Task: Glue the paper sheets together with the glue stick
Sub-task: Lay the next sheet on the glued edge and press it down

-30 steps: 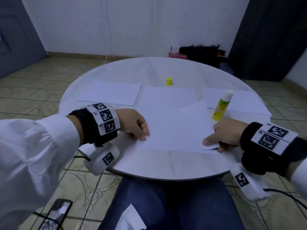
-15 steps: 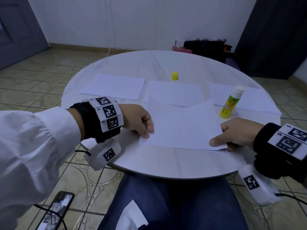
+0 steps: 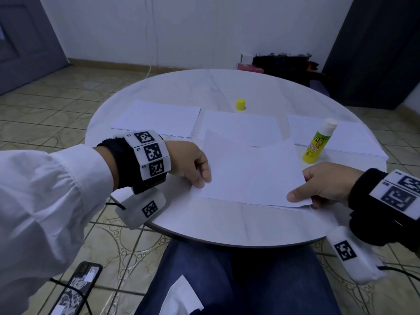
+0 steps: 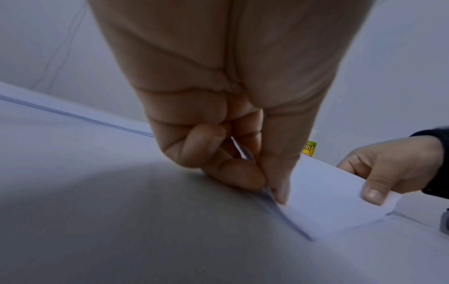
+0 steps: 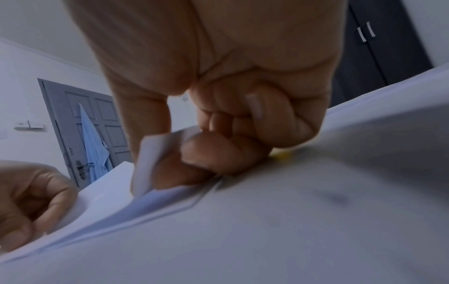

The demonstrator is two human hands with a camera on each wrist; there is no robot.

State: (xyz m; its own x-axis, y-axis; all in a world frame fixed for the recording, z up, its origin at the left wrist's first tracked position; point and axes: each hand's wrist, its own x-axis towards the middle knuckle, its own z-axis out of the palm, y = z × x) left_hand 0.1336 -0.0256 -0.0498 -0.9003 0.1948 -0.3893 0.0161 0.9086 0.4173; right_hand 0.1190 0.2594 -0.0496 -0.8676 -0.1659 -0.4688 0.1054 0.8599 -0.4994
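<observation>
Head view: we see the top paper sheet [image 3: 252,176] on the near half of the round table [image 3: 227,223], skewed over another sheet whose edge shows beneath its near right corner. The left hand [image 3: 193,162] pinches its left edge; the right hand [image 3: 325,183] pinches its near right corner. Left wrist view adds what the head view hides: our left thumb [image 4: 279,182] lies on top and curled fingers [image 4: 233,173] sit under the edge. Right wrist view shows the corner bent upward against our right thumb, fingers curled below. The glue stick [image 3: 319,142] stands uncapped just beyond the right hand, tilted in the head view; its yellow cap [image 3: 240,104] sits well apart, farther back. Three more paper stacks [image 3: 159,118] lie across the table's middle.
</observation>
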